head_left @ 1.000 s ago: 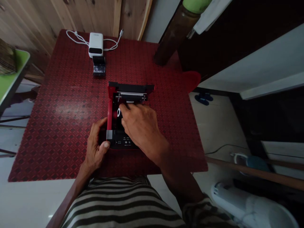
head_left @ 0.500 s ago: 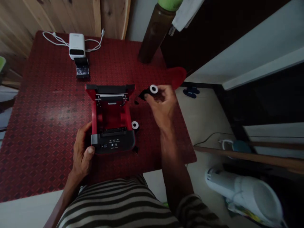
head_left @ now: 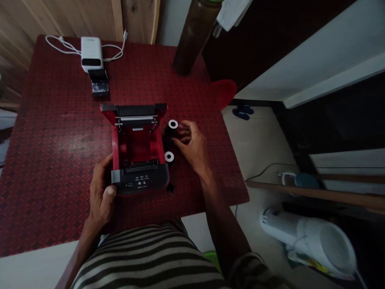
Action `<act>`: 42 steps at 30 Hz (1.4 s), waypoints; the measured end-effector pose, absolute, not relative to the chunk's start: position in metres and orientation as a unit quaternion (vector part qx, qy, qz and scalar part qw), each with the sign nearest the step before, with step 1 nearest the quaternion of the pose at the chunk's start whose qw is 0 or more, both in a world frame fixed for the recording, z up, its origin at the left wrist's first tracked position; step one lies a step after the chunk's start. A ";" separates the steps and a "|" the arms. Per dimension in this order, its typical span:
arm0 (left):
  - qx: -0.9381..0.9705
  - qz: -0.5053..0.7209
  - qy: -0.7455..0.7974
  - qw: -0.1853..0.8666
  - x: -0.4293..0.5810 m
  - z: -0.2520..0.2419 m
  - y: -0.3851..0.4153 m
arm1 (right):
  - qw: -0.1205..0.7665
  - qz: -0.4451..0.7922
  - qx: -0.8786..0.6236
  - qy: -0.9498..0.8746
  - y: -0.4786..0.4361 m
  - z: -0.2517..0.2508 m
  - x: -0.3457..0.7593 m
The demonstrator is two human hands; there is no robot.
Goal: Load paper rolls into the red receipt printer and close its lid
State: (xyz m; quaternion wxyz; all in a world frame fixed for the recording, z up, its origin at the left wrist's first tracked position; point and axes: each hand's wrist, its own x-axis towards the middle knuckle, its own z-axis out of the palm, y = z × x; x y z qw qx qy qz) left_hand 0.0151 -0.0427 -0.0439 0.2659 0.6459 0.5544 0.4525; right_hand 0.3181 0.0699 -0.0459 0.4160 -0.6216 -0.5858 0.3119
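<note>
A red and black label printer [head_left: 140, 176] stands on the table with its lid raised and its red inner bay bare. My left hand [head_left: 102, 192] grips the printer's left front corner, thumb at the front edge and fingers along the side. Right of the printer stand two small black rolls with white cores: a far roll [head_left: 173, 125] and a near roll [head_left: 169, 157]. My right hand [head_left: 194, 146] is beside the far roll, its thumb and fingers apart and nothing visible between them. Whether a fingertip still touches that roll I cannot tell.
A white power bank [head_left: 92, 52] with white cables lies at the back left, a small black piece [head_left: 100, 84] before it. A tall dark bottle [head_left: 194, 38] stands at the back right. The red patterned table [head_left: 60, 180] ends at the right above the floor. A red seat [head_left: 224, 92] shows beyond.
My right hand has moved left and down and let go of the black roll, which now stands beside the printer. My left hand keeps its hold. The view has shifted slightly.
</note>
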 end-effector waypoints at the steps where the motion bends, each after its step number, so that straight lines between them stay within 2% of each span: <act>1: 0.646 0.451 0.556 0.266 0.015 -0.044 -0.043 | 0.409 0.305 -0.629 -0.587 0.059 -0.042 0.323; 7: 0.650 0.444 0.553 0.273 0.013 -0.044 -0.044 | 0.340 0.379 -0.589 -0.628 0.002 -0.030 0.319; 13: 0.647 0.449 0.546 0.286 0.016 -0.040 -0.043 | 0.387 0.340 -0.569 -0.641 0.004 -0.038 0.298; 17: 0.644 0.456 0.537 0.299 0.016 -0.042 -0.045 | 0.382 0.298 -0.585 -0.651 0.000 0.006 0.320; 20: 0.643 0.457 0.535 0.301 0.015 -0.045 -0.046 | 0.338 0.303 -0.545 -0.705 0.000 0.056 0.328; 23: 0.644 0.463 0.529 0.302 0.015 -0.046 -0.046 | 0.294 0.264 -0.465 -0.792 0.012 0.083 0.307; 31: 0.635 0.478 0.519 0.315 0.017 -0.049 -0.045 | 0.038 0.043 -0.447 -0.893 0.044 0.068 0.220; 42: 0.633 0.481 0.513 0.324 0.015 -0.053 -0.045 | -0.122 0.113 -0.483 -0.860 0.070 0.074 0.190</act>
